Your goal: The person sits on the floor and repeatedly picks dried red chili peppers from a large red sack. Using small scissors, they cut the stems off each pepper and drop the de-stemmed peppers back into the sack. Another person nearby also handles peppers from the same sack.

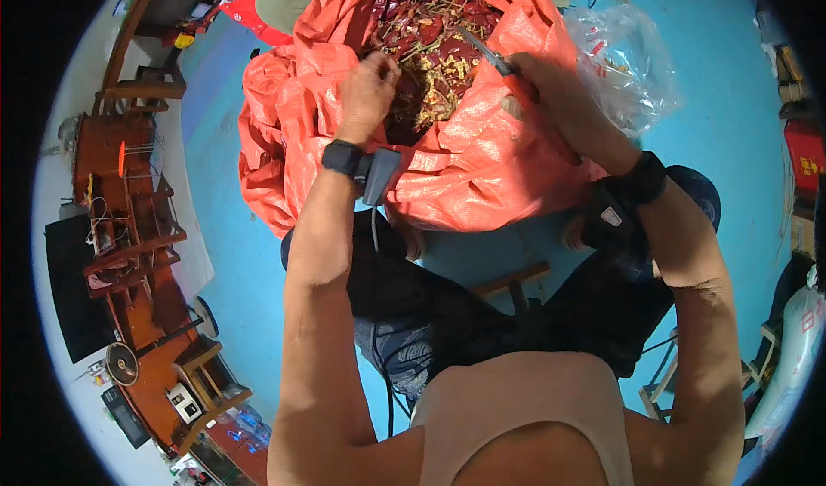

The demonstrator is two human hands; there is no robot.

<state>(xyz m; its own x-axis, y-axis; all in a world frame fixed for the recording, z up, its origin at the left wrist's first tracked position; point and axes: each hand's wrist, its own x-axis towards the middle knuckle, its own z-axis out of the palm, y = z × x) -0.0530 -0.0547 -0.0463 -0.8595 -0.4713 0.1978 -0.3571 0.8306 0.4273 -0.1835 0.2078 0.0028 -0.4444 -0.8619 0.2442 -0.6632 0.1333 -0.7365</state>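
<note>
A large orange-red woven plastic sack [464, 183] stands open between my knees. Inside lie dark red dried chili peppers [426, 31] mixed with pale stems and yellowish bits. My left hand [370, 89] is over the left side of the sack's mouth, fingers curled together. Whether a small piece is pinched between them is too blurred to tell. My right hand [555, 96] grips red-handled shears [519, 86] at the right of the mouth. Their metal blades point up and left over the peppers. Dark bands are strapped around both wrists, with a grey device at the left one.
A clear plastic bag [623, 66] lies on the blue floor [716, 183] right of the sack. Another person's leg [284, 5] is beyond the sack. Wooden furniture [145, 241] lines the left wall. A white sack [790, 350] stands at the far right. A cable [375, 228] hangs from my left wrist.
</note>
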